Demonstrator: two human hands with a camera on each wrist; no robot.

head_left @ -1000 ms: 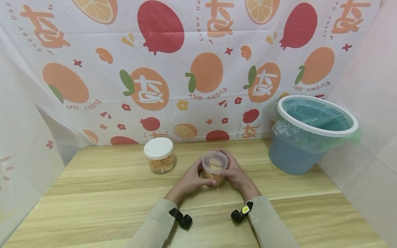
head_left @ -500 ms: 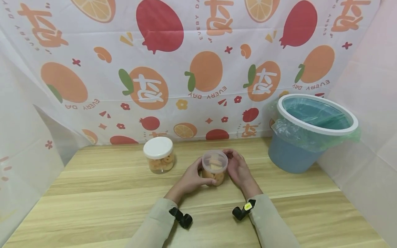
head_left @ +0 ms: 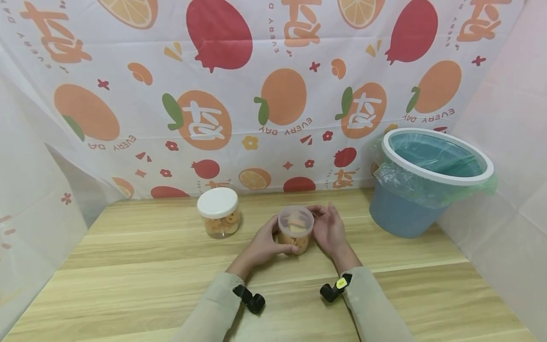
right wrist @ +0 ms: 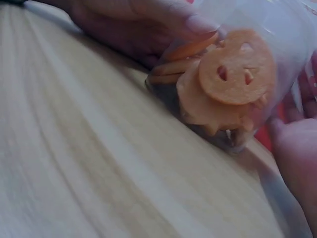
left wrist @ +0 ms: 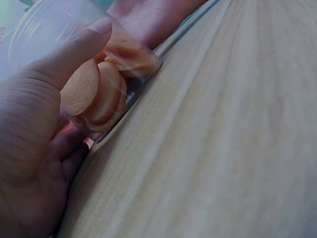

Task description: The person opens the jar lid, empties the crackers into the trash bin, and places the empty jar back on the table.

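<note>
A clear plastic jar (head_left: 296,232) with a translucent top stands on the table, cookies (right wrist: 237,69) showing through its wall. My left hand (head_left: 262,244) grips it from the left, thumb across the front and fingers around the far side. At the jar's right is my right hand (head_left: 331,232), its palm toward the jar and its thumb lifted away. The right fingers reach the rim's far right edge; whether they touch it is hard to tell. In the left wrist view, stacked cookies (left wrist: 101,94) lie behind the left thumb.
A second jar of cookies with a white lid (head_left: 218,203) stands left of the hands. At the back right is a blue bin (head_left: 403,216) with a white rim and a green plastic liner. A fruit-print cloth (head_left: 239,109) hangs behind the wooden table (head_left: 141,270).
My right hand has let go of the jar's right side, moved slightly rightward and turned its palm inward, thumb rising. The left hand keeps its hold, and the jar stays in place.
</note>
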